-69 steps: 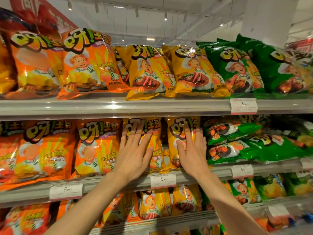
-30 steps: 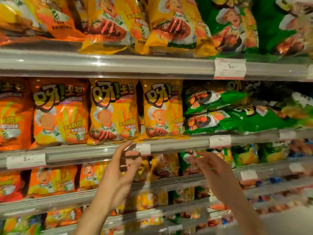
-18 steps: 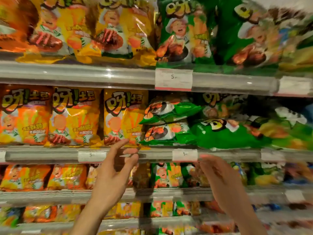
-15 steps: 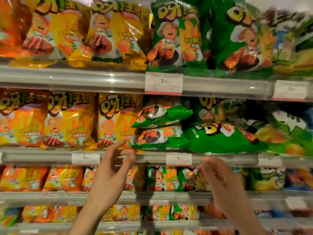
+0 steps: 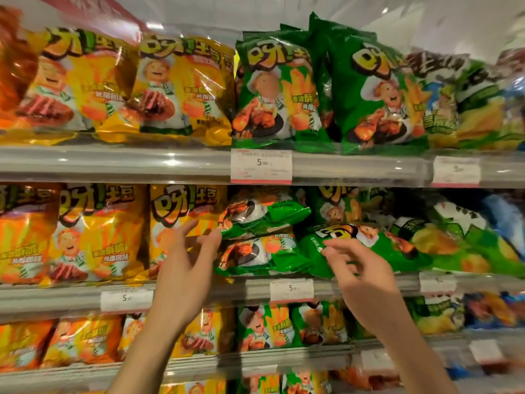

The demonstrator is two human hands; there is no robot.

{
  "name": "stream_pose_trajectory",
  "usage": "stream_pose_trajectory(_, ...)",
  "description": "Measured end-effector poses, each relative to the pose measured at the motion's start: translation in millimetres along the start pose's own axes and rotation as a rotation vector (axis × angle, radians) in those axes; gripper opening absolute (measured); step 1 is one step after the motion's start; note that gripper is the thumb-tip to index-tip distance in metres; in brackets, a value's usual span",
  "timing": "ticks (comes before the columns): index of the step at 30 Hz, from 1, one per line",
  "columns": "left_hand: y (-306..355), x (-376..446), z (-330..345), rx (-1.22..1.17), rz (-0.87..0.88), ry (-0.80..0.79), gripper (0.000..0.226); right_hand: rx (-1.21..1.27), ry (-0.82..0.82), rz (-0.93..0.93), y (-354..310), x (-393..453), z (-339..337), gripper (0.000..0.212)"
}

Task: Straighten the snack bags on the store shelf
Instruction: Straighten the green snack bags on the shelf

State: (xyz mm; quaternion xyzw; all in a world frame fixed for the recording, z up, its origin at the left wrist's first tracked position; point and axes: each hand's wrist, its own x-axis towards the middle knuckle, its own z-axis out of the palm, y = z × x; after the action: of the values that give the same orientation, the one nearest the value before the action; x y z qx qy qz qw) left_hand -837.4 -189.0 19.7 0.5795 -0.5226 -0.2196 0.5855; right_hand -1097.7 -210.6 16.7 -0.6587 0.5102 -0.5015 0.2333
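Standing upright along the left of the middle shelf [image 5: 71, 297], the orange bags [image 5: 25, 237] and yellow bags [image 5: 99, 234] face forward in a tidy row, with a price tag [image 5: 126, 300] clipped to the rail beneath them. Next comes the left hand [image 5: 184, 277], raised in front of the last yellow bag, fingers spread and loosely extended, gripping nothing; its fingertips [image 5: 214, 237] reach the left edge of two green bags lying flat, and whether they actually touch the foil cannot be told. Those two, the upper flat green bag [image 5: 264, 214] and the lower flat green bag [image 5: 261, 254], are stacked on their sides just beside the hand, right of the yellow row. Below them another price tag [image 5: 291, 290] hangs on the rail. Further right, the right hand [image 5: 360, 274] hovers with fingers gently curled, holding nothing, its fingertips close to or against the near end of a third toppled green bag [image 5: 369, 248], which lies on its side and stretches away to the right. Beyond it more green bags [image 5: 468, 245] sit slumped and blurred. On the top shelf [image 5: 355, 166], yellow and green bags stand upright.
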Motion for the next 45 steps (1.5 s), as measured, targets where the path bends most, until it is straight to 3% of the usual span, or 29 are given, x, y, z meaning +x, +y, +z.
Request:
stream_pose_trajectory(5,5,27,-4,0.112,0.006,-0.057,0.059,0.008,0.016,-0.027,-26,18,21,0.017)
stream_pose_trajectory(10,9,42,0,0.079,0.019,-0.158,0.051,0.058,0.015,0.06,-43,47,34,0.042)
stream_pose_trajectory(13,8,48,4,0.008,0.015,-0.245,0.048,0.068,-0.131,0.136,-48,61,36,0.061)
stream_pose_trajectory(16,9,47,5,-0.002,0.024,-0.269,0.039,0.118,-0.274,0.19,-49,58,34,0.065)
stream_pose_trajectory(19,11,42,2,-0.045,0.0,-0.276,0.035,0.135,-0.317,0.184,-41,53,25,0.062)
stream_pose_trajectory(25,11,35,-8,0.057,0.04,-0.223,0.024,0.392,-0.388,0.324,-40,63,21,0.078)
stream_pose_trajectory(29,16,36,-9,0.184,0.041,-0.182,0.022,0.327,-0.472,0.434,-51,76,32,0.082)
stream_pose_trajectory(32,17,39,-13,0.29,0.062,-0.175,0.029,0.196,-0.509,0.495,-55,81,46,0.116)
stream_pose_trajectory(35,11,40,-21,0.4,0.165,-0.146,0.032,0.162,-0.509,0.492,-50,84,56,0.131)
stream_pose_trajectory(41,5,42,-29,0.269,0.099,-0.243,0.021,0.269,-0.453,0.447,-53,76,64,0.132)
stream_pose_trajectory(45,8,43,-26,0.143,0.007,-0.287,0.02,0.305,-0.37,0.329,-52,64,61,0.107)
